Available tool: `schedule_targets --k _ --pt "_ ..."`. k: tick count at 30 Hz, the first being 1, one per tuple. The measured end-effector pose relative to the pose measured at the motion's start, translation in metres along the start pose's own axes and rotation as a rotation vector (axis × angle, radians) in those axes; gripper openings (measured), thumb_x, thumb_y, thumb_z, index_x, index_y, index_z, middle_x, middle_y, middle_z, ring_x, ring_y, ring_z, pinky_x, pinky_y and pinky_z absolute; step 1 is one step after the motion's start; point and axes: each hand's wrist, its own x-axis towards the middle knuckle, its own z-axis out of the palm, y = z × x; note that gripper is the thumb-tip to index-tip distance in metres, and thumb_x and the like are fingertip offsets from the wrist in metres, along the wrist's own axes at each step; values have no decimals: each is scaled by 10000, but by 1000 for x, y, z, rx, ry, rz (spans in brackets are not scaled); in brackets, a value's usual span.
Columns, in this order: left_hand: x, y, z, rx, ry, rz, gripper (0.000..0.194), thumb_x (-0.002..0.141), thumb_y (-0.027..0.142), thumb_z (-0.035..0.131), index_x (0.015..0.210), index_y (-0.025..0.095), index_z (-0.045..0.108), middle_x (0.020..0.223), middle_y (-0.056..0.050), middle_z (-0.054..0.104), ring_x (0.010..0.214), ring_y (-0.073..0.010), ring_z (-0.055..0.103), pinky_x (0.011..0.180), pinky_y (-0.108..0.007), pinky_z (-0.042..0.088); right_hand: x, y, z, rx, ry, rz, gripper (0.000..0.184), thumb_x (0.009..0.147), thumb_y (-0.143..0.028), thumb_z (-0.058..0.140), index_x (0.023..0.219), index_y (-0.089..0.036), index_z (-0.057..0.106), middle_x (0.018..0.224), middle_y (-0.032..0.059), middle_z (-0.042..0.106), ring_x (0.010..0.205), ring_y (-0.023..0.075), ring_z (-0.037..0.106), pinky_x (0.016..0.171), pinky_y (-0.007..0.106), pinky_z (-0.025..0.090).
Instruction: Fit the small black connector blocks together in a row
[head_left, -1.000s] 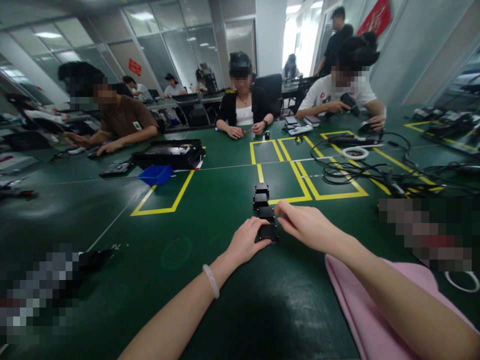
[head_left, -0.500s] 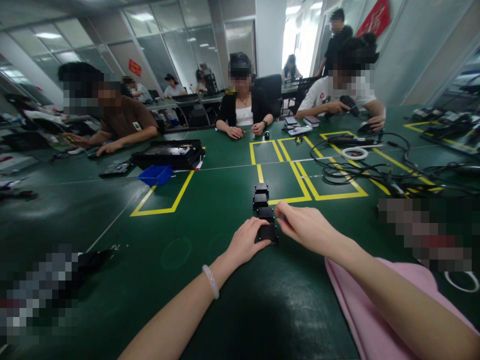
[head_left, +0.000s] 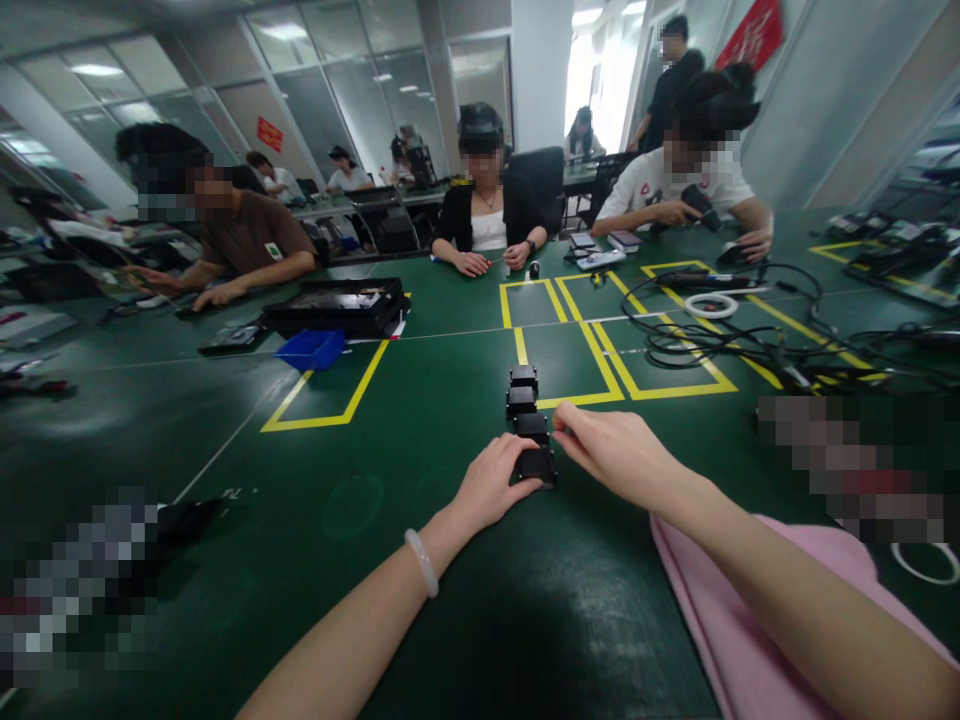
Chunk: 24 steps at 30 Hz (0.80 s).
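Note:
Several small black box-shaped parts (head_left: 523, 402) lie in a straight row on the green table (head_left: 420, 620), running away from me. My left hand (head_left: 491, 485) curls around the left side of the nearest black part (head_left: 538, 464), fingers pressed on it. My right hand (head_left: 619, 450) reaches in from the right, its fingertips pinched at the right edge of the second part (head_left: 532, 425) in the row. A pale bracelet (head_left: 422, 562) sits on my left wrist.
Yellow tape outlines (head_left: 600, 350) mark the table beyond the row. A blue bin (head_left: 311, 350) and a black tray (head_left: 337, 305) stand to the left, tangled black cables (head_left: 720, 335) to the right. A pink cloth (head_left: 720, 600) lies under my right forearm. Other people sit across the table.
My right hand has slid slightly lower and to the right along the row. My left hand stays on the nearest part.

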Motion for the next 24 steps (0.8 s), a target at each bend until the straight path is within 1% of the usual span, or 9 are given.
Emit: schedule_targets --k 6,15,18,21,24 --pt "0 -1 0 -2 -5 -3 404 815 320 653 1172 242 481 1113 -51 541 1031 -243 510 884 -372 432 1 -2 -1 -13 -9 -6 154 952 -339 411 893 -210 471 754 -8 644 628 147 595 511 246 215" --pt "0 1 -1 -16 0 -6 381 813 314 653 1151 242 492 1110 -48 545 1039 -245 509 885 -374 432 0 -2 -4 48 -48 -21 74 929 -240 415 961 -214 477 809 -1 653 670 146 605 530 241 241" --pt "0 1 -1 -11 -2 -6 385 814 318 654 1155 242 494 1110 -45 544 1037 -241 508 884 -367 434 0 -4 -5 52 -41 -25 84 939 -273 413 945 -215 473 808 -1 654 683 151 608 533 239 243" --pt "0 1 -1 -5 -5 -5 386 815 319 653 1159 241 496 1106 -46 545 1030 -241 508 888 -369 432 1 -5 -4 21 -34 -16 145 953 -326 401 908 -211 478 778 2 654 664 154 607 528 239 238" --pt "0 0 -1 -3 -5 -2 392 817 315 651 1168 241 493 1107 -47 544 1025 -241 510 893 -373 430 2 -5 -2 9 -36 -20 112 949 -286 407 917 -209 481 781 2 654 663 150 609 529 238 240"
